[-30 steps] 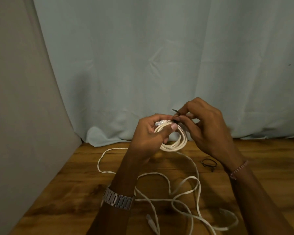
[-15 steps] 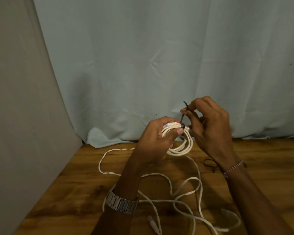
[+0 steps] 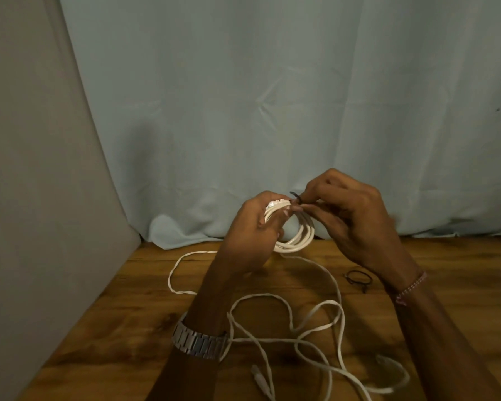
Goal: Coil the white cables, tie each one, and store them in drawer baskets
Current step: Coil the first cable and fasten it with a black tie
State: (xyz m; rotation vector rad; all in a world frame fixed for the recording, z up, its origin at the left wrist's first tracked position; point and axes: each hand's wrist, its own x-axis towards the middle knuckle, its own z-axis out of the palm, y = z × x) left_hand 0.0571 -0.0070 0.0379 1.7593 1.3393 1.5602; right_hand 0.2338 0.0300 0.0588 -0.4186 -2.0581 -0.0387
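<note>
Above the table (image 3: 460,285), both hands are holding a coil (image 3: 297,241) of white cable in the air. Left hand (image 3: 252,235) is gripping the coil's upper left, fingers curled round the strands. Right hand (image 3: 347,215) is pinching a dark tie (image 3: 295,196) at the coil's top; whether it is fastened is unclear. Beneath, a loose cable (image 3: 315,337) is lying in tangled loops on the wood. Nearby, beside the right wrist, a dark ring (image 3: 359,277) is lying flat.

I can't read any words, numbers or signs here, not on the cables, the wall, the cloth or the table.
</note>
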